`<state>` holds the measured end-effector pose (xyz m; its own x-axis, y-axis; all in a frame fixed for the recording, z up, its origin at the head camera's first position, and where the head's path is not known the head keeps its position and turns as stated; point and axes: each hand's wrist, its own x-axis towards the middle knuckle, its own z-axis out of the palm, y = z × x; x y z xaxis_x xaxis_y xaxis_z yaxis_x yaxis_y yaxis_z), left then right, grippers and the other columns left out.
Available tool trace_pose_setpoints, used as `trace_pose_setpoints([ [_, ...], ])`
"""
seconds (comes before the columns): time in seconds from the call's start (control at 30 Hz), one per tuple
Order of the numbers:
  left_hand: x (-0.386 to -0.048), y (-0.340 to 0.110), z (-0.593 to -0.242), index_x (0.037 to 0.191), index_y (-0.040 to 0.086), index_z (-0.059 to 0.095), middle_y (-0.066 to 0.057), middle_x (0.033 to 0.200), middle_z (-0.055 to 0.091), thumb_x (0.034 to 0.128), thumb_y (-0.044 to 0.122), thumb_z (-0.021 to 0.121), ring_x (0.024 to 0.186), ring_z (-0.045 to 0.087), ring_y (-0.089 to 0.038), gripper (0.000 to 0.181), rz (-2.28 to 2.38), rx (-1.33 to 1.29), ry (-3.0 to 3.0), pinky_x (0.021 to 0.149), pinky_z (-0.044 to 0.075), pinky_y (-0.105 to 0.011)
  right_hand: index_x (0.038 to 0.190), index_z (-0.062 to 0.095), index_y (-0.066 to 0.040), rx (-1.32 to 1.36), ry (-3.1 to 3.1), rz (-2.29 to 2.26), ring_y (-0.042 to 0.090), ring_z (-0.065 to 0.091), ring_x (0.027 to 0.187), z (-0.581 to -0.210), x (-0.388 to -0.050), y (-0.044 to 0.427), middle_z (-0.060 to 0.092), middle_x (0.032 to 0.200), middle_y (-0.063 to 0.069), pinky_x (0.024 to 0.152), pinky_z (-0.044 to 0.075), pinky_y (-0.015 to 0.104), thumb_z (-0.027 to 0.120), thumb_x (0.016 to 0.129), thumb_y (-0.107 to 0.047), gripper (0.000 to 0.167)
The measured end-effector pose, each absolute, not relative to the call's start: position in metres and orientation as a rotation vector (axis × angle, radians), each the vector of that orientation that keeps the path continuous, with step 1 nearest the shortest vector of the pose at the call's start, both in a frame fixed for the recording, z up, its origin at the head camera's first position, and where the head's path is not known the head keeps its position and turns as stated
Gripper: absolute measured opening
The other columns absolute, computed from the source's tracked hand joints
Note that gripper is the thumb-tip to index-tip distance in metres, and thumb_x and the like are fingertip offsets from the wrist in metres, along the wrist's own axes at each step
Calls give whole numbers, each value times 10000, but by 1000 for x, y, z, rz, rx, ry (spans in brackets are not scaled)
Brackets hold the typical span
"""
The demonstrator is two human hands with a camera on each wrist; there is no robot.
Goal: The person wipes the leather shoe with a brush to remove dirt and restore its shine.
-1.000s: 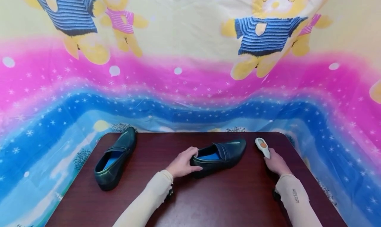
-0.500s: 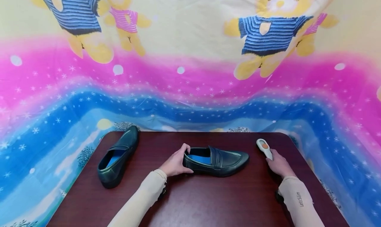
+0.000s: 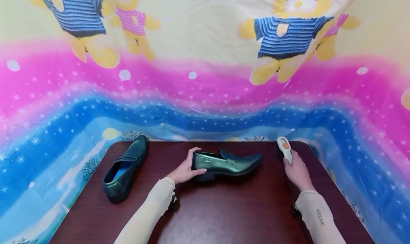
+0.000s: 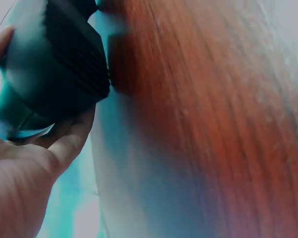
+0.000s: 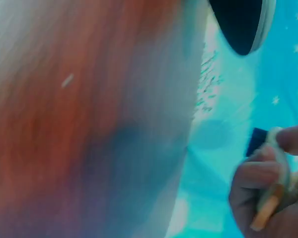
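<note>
The held dark shoe (image 3: 225, 163) has rolled since the earlier frame, its side now facing the head camera. A glossy red-brown table (image 3: 250, 212) stands before a bear-printed cloth (image 3: 192, 105). Over it, the left hand (image 3: 184, 169) grips the shoe's heel, toe toward the right hand (image 3: 298, 171), which grasps a white tool (image 3: 285, 151).

We see a glossy dark-green shoe (image 3: 221, 164), strapped across the top, gripped at the heel by the left hand (image 3: 185, 168), its side toward us, toe pointing nearly to three o'clock. Beyond the toe, apart from it, the right hand (image 3: 298, 170) holds a white tool (image 3: 287, 153) with an orange oval, head toward eleven o'clock.
</note>
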<state>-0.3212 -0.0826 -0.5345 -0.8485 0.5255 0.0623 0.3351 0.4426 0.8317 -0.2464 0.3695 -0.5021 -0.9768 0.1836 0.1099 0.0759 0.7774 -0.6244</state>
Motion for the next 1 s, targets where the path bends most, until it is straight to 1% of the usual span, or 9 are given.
trace_pose_setpoints([
  [0.13,-325,-85,-539,1613,307,128,-118,1658,265,939,512,733,1467,426,-316,929,1427,621,2428,1177,357,-571,1567,301,71,-179,-2652,926,532,539,1196,-489,-249,341,497,1412,378,913,439,667,371,1125,-370,628],
  [0.27,-328,-87,-540,1611,312,160,-145,1624,336,913,566,738,1388,510,-350,942,1420,533,2445,1142,388,-580,1508,431,8,-38,-2573,933,434,609,975,-478,-250,304,637,1148,289,818,472,582,405,1122,-376,545],
  [0.33,-330,-87,-540,1594,331,188,-151,1577,400,897,584,747,1332,551,-346,929,1414,507,2454,1118,412,-566,1471,474,-19,47,-2573,956,363,586,861,-474,-250,285,631,988,221,767,468,514,422,1122,-359,490],
  [0.43,-332,-87,-539,1581,327,223,-140,1487,491,868,573,783,1250,590,-308,939,1427,491,2421,1082,445,-531,1413,522,-39,139,-2585,983,268,533,753,-469,-252,256,592,873,131,696,451,425,457,1116,-343,429],
  [0.5,-333,-87,-539,1583,317,224,-135,1451,518,861,555,800,1226,596,-288,954,1442,497,2377,1070,455,-522,1394,537,-43,190,-2600,976,226,521,727,-467,-255,236,591,866,102,671,447,382,477,1110,-339,414],
  [0.53,-334,-87,-539,1599,315,202,-135,1485,497,859,553,803,1241,593,-288,982,1443,509,2365,1081,450,-521,1386,545,-45,214,-2605,964,214,524,722,-467,-257,227,599,876,92,664,449,373,490,1106,-333,406],
  [0.73,-337,-83,-536,1634,407,80,-154,1672,273,875,582,770,1380,516,-378,1040,1430,547,2397,1163,371,-567,1361,582,-64,362,-2645,798,216,593,740,-467,-264,169,659,996,75,681,503,408,555,1077,-296,368],
  [0.83,-338,-84,-539,1620,414,110,-159,1642,329,890,595,747,1397,496,-385,986,1424,501,2411,1160,366,-576,1327,609,-72,429,-2655,696,217,620,733,-470,-264,148,683,1048,77,677,529,420,594,1058,-292,347],
  [1.0,-340,-88,-544,1645,290,86,-161,1666,301,926,553,728,1502,377,-377,1000,1401,521,2436,1201,320,-573,1239,636,-79,529,-2646,529,191,606,673,-482,-263,127,684,999,64,611,515,371,644,1029,-294,301],
])
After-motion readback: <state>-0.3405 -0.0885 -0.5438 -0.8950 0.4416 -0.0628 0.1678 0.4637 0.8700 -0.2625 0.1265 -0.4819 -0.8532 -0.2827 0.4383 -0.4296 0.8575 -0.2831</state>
